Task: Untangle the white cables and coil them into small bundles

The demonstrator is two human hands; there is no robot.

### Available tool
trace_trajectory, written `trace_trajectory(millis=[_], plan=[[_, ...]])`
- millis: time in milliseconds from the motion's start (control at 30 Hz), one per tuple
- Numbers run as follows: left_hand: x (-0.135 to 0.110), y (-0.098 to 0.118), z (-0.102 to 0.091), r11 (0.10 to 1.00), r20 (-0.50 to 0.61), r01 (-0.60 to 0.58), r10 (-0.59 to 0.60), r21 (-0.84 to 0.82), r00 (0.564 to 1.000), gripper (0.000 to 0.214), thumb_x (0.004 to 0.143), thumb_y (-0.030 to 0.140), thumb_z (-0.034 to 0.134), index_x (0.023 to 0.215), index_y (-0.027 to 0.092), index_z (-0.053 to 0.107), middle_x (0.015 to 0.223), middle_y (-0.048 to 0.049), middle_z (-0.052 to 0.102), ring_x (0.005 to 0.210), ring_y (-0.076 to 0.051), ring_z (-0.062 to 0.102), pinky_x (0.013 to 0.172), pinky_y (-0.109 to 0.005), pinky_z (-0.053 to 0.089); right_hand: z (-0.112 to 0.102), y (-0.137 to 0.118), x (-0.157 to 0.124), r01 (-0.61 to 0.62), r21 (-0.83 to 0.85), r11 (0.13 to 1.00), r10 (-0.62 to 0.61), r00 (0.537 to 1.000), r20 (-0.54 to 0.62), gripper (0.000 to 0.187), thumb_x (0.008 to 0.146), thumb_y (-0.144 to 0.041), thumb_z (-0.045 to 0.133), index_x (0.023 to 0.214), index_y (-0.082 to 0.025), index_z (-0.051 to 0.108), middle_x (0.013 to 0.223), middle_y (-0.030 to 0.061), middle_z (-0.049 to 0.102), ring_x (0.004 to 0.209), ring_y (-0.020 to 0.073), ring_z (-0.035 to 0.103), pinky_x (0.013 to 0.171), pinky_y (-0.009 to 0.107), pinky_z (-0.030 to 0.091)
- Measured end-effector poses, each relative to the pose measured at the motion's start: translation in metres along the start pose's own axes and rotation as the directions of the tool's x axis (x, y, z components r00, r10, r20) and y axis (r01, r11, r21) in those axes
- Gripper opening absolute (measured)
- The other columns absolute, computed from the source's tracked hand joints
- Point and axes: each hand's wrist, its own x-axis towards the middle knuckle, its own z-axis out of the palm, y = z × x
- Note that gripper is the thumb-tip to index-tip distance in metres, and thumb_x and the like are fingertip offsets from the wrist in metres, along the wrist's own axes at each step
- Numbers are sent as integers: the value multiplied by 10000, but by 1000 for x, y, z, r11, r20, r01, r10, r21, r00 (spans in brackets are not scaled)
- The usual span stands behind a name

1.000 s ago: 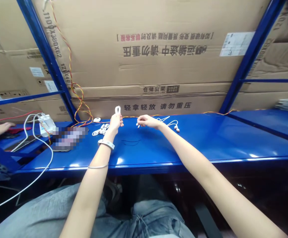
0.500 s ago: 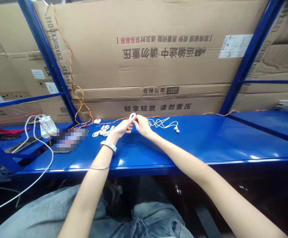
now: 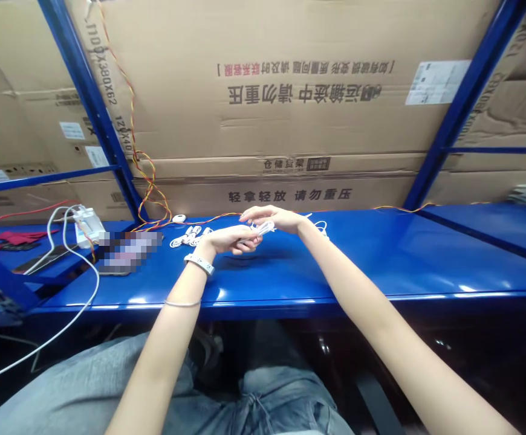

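Observation:
My left hand (image 3: 238, 240) is closed around a bundled white earphone cable (image 3: 266, 228), whose loops stick out to the right past the fingertips. Just above and behind it, my right hand (image 3: 274, 216) reaches leftward with its fingers long and close together. A strand of the cable runs by its thumb side, which is partly hidden. More white cable (image 3: 321, 227) lies on the blue shelf behind my right wrist. Several coiled white cables (image 3: 189, 236) rest left of my left hand. A small white oval piece (image 3: 178, 218) lies at the back.
The blue shelf (image 3: 381, 260) has a phone-like object (image 3: 129, 254), partly blurred out, on its left. Beyond are a white power adapter (image 3: 88, 225) and red cloth (image 3: 16, 237). Red-yellow wires (image 3: 147, 175) run along the cardboard (image 3: 263, 133) behind. Blue posts (image 3: 448, 115) stand at both sides.
My right hand has lifted away from the left fingertips and swung to the right, with its fingers straightened. The left hand has turned, showing the cable loops. Less loose cable shows at the right.

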Motion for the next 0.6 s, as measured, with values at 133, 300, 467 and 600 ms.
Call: trace_trajectory(millis=[133, 300, 467, 600], plan=[[-1, 0, -2, 999, -45, -44, 44, -9, 998, 338, 866, 440, 593, 750, 146, 475, 632, 69, 216, 466, -25, 181, 359, -126, 126, 0, 6, 5, 30, -201, 979, -52, 993, -103, 204, 746, -272, 636, 887, -149, 718, 1020, 65, 679, 959, 189, 602, 838, 286, 462], [1, -2, -12, 975, -259, -221, 205, -34, 944, 326, 832, 425, 641, 777, 154, 469, 628, 73, 258, 454, -19, 217, 362, -109, 161, 3, 9, 10, -47, -380, 924, -83, 944, -319, 196, 784, -239, 550, 814, -113, 698, 684, 20, 652, 642, 128, 577, 636, 220, 422], [7, -5, -17, 938, -433, -343, 326, 40, 840, 354, 791, 436, 683, 784, 156, 467, 623, 71, 310, 457, -17, 277, 381, -111, 191, 16, 7, 16, -137, -586, 799, -142, 903, -405, 223, 820, -172, 496, 828, -110, 710, 628, 20, 652, 569, 117, 558, 583, 200, 368], [14, -9, -19, 936, -507, -342, 336, 85, 794, 382, 789, 476, 674, 789, 166, 450, 610, 85, 284, 444, -19, 253, 386, -126, 161, 21, 8, 18, -210, -779, 591, -153, 919, -363, 253, 884, -167, 479, 931, -134, 725, 851, 83, 732, 743, 167, 634, 664, 224, 373]])
